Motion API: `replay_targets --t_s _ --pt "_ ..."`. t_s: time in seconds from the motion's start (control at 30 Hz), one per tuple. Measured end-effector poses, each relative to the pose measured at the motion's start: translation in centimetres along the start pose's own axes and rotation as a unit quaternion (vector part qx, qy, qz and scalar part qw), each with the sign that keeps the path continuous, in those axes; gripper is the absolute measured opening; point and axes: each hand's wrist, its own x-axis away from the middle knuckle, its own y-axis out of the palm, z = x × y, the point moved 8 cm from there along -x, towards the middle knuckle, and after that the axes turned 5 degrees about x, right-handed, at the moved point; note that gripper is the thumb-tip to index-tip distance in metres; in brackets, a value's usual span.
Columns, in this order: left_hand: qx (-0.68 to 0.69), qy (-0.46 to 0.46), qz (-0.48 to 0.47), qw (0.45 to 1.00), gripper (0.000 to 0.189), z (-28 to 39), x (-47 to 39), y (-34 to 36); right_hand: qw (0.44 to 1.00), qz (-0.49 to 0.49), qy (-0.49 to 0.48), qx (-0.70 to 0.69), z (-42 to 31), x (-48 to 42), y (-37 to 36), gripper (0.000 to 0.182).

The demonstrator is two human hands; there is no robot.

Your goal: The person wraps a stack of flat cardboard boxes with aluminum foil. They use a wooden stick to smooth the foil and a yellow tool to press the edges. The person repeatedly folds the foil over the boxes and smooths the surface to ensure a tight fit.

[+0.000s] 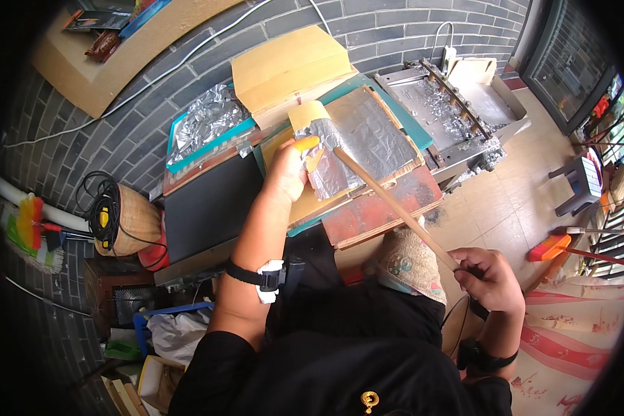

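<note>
My right hand (486,278) grips the near end of a long, flat wooden stick (395,203). The stick's far tip rests on or just above a silver foil sheet (320,174). At that sheet's left edge is my left hand (288,169), with a yellow cover on one digit lying against the foil; its other fingers are curled and partly hidden. The sheet is lifted and curls over, showing yellow paper (309,112) at its far end. Under and right of it lies a stack of foil-faced sheets (374,140) with worn, layered edges.
A teal tray (208,122) holds crumpled foil at the back left. Behind the stack stands an open yellow card box (291,73). A metal frame machine (437,109) strewn with foil scraps is at right. A patterned cloth (413,260) covers my knee. A grey stool (577,182) stands farther right.
</note>
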Motion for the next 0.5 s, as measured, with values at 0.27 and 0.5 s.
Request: replay_targets --t_s 0.27,0.5 --pt "-0.084 0.047 0.026 0.995 0.013 1.4 -0.1 -0.8 1.000 -0.012 -0.002 -0.028 -0.1 0.0 0.0 0.028" --pt "-0.039 0.022 0.018 0.999 0.017 2.5 0.5 -3.2 0.998 0.031 0.049 -0.020 0.9 -0.1 -0.7 0.027"
